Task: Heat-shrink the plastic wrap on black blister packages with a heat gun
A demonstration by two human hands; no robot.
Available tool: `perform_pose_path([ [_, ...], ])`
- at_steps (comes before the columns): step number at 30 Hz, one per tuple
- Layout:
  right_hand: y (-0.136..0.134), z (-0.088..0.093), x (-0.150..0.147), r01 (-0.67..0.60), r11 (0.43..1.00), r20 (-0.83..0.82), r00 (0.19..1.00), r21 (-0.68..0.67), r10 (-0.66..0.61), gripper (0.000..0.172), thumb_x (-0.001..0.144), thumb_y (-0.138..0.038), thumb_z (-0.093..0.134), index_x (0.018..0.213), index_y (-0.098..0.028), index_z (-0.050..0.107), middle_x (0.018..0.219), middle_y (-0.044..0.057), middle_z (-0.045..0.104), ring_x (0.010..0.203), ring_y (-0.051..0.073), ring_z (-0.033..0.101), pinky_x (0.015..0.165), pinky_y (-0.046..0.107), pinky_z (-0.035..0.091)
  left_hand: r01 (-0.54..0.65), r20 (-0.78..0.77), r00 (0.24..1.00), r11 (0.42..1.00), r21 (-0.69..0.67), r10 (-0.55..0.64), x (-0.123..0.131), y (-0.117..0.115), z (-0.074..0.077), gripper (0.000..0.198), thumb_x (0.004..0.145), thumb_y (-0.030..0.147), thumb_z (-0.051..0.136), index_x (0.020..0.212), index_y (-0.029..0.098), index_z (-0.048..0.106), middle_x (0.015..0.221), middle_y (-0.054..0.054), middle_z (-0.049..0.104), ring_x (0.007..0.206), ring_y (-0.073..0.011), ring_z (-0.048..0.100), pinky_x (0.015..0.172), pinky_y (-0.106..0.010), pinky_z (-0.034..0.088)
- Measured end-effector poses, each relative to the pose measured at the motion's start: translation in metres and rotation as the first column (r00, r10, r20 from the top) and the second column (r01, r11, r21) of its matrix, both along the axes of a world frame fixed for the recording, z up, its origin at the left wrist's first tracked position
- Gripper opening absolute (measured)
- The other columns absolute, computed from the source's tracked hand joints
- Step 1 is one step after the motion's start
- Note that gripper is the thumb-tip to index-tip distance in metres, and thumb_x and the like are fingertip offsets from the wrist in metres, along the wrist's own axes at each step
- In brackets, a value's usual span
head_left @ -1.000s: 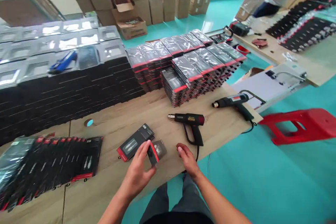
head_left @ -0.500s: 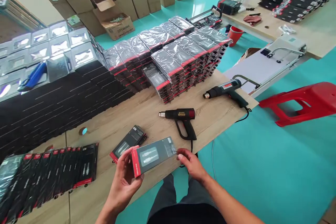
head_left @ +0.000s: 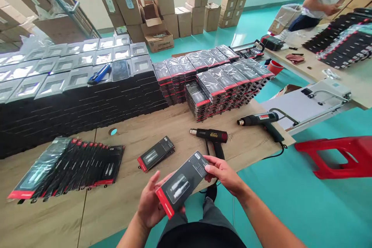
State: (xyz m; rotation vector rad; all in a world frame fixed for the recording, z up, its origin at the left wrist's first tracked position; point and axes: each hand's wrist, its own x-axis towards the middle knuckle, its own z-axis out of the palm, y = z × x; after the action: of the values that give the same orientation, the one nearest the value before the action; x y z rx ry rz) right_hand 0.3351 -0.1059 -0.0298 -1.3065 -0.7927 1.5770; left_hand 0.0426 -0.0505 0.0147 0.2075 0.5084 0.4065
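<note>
Windowed black retail pack (head_left: 181, 185) held in both my hands, over the bench edge. Left hand (head_left: 152, 206) cupped under its lower end, fingers curled round it; right hand (head_left: 223, 175) closed on its upper corner. Just ahead on the wooden bench (head_left: 124, 197), a second pack (head_left: 156, 154) lies flat. Black heat gun (head_left: 209, 135) nearest my right hand. Fanned row of packs (head_left: 68, 166) to my left.
</note>
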Motion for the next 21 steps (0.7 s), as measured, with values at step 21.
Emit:
perform_pose_path([
  [21,0.085,-0.079,0.065,0.308,0.851,0.657,0.752,-0.425,0.056,0.024,0.103,-0.040,0.076,0.112,-0.018,0.073,0.108,0.004,0.076,0.088,0.021,0.075,0.078,0.039,0.066,-0.374,-0.117,0.927,0.903,-0.211,0.356,0.015,-0.045,0.009,0.046,0.102,0.036,0.056,0.129,0.003,0.074,0.132,-0.025,0.077,0.121,-0.0359,0.076,0.098,-0.046,0.061],
])
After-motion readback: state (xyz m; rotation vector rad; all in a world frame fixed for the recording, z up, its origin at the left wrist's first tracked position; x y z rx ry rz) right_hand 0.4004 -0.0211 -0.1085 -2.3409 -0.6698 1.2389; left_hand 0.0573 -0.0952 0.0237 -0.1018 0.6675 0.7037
